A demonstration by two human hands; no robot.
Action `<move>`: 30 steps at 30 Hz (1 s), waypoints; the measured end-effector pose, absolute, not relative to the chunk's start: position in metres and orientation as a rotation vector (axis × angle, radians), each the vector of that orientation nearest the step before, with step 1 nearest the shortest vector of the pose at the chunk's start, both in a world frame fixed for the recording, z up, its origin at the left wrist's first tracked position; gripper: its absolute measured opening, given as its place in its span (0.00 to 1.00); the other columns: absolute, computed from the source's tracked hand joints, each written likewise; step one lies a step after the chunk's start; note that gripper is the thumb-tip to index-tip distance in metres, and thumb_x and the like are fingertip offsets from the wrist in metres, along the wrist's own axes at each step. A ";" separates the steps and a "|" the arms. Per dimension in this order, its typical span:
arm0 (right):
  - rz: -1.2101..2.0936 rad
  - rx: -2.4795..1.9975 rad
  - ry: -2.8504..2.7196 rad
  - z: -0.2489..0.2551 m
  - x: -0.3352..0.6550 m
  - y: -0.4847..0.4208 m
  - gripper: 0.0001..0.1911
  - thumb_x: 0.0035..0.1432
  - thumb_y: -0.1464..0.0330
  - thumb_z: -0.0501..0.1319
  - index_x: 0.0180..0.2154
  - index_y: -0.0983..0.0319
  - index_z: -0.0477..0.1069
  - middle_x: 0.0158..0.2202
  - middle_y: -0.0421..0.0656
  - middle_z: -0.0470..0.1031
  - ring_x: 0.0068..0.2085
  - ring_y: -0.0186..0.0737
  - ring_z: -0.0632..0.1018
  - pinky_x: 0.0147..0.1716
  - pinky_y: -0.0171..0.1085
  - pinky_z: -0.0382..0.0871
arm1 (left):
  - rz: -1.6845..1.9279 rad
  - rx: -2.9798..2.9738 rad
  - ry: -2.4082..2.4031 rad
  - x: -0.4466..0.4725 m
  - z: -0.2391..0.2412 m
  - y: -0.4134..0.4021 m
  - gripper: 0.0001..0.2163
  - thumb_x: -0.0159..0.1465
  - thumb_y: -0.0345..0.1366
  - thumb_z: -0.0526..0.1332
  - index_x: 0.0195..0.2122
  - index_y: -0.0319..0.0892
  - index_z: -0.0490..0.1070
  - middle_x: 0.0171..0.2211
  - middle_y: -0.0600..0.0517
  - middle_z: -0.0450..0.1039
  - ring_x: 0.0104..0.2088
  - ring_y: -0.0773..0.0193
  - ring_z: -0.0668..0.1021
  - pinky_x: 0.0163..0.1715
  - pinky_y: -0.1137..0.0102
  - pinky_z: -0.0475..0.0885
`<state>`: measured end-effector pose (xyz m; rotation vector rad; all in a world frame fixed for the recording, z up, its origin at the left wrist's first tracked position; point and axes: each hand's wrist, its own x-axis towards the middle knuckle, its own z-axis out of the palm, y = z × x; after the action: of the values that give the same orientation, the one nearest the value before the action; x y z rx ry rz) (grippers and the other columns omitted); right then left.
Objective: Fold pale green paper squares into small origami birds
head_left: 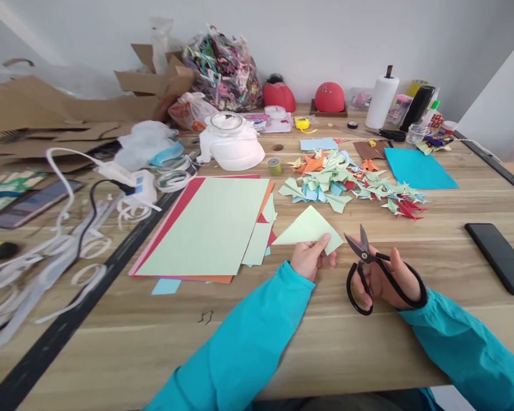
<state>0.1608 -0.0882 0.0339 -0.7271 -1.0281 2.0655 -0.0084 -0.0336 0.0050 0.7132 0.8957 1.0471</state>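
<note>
While paper is pinched by the left hand and scissors are gripped by the right hand, the thumb is best kept off the blades.

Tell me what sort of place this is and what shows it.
Probably a craft workspace, perhaps a small workshop or a room at home: a wooden table bears a stack of coloured paper and a heap of small folded-paper pieces, and the right hand holds scissors.
</note>
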 end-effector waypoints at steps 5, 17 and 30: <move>2.099 -0.747 -1.067 0.033 0.162 -0.086 0.51 0.46 0.38 0.46 0.63 0.57 0.33 0.25 0.42 0.69 0.19 0.37 0.70 0.19 0.37 0.64 | 1.062 0.676 0.858 -0.012 0.005 -0.030 0.19 0.46 0.48 0.66 0.18 0.34 0.67 0.14 0.53 0.67 0.13 0.70 0.68 0.11 0.74 0.62; 2.050 -0.698 -1.120 0.024 0.159 -0.090 0.44 0.52 0.42 0.46 0.62 0.58 0.39 0.26 0.42 0.70 0.18 0.36 0.70 0.18 0.36 0.63 | 0.948 0.749 0.731 -0.020 0.008 -0.028 0.18 0.51 0.43 0.63 0.12 0.35 0.66 0.11 0.50 0.65 0.13 0.69 0.69 0.16 0.73 0.60; 1.394 -1.028 -1.180 0.020 0.156 -0.081 0.27 0.49 0.66 0.64 0.49 0.60 0.58 0.27 0.38 0.68 0.24 0.34 0.71 0.24 0.38 0.66 | 0.761 0.995 0.726 -0.015 0.007 -0.039 0.15 0.45 0.45 0.67 0.21 0.35 0.73 0.17 0.49 0.71 0.17 0.67 0.70 0.18 0.72 0.65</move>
<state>0.1559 -0.0811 0.0203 -1.0282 -1.1801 1.3937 -0.0149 -0.0385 0.0073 0.9950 0.7262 0.7610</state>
